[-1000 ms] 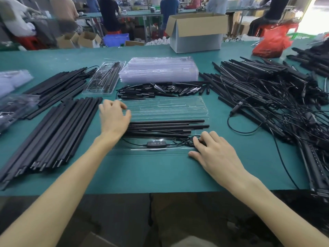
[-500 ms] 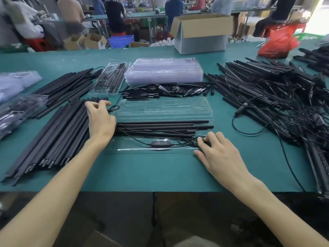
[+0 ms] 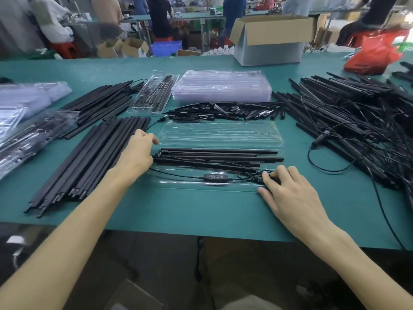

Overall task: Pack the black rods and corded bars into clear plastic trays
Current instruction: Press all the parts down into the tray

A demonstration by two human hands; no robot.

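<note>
1. Where thin matte black rods (image 3: 219, 158) fill the clear moulded tray (image 3: 223, 135) at centre, the left hand (image 3: 138, 153) curls over their ends; grip hidden.
2. Right hand (image 3: 288, 193), fingers spread, presses the coiled cord (image 3: 254, 178).

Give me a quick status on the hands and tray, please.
Left hand at left end of tray, grip unclear. Right hand presses cord into tray. Rods in, lid open. Nothing on lid.
</note>
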